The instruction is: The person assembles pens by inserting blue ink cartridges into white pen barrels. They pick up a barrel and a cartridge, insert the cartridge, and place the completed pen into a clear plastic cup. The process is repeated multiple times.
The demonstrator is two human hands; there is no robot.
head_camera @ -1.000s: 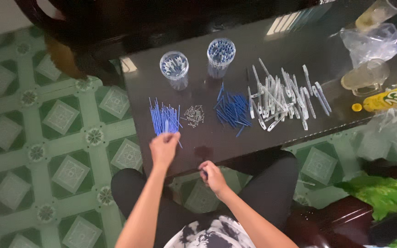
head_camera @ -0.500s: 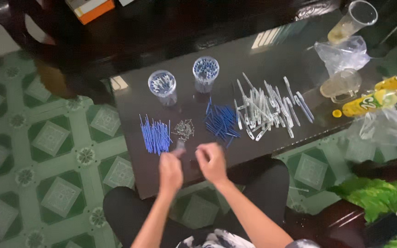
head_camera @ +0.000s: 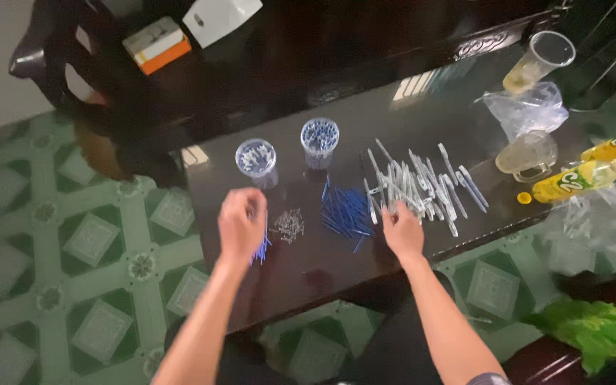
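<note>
While both forearms reach over the dark table (head_camera: 308,278), left hand (head_camera: 241,225) curled over blue sticks (head_camera: 260,249), right hand (head_camera: 402,232) fingers bunched at clear tubes (head_camera: 422,189)

- A rectangular white-and-orange box (head_camera: 157,45) is located at the far left of the dark surface.
- A flat white packet (head_camera: 221,17) is positioned just beside it.
- Two yellow-labelled bottles (head_camera: 593,171) are laid at the tabletop's right edge.

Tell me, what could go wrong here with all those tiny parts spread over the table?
The clear tubes lie in a loose pile close to the table edge beside the right hand, so a careless sweep could push some onto the floor. The left hand hovers near the tiny springs, which could scatter easily. The uncapped yellow bottle lies on its side and may leak.
</note>
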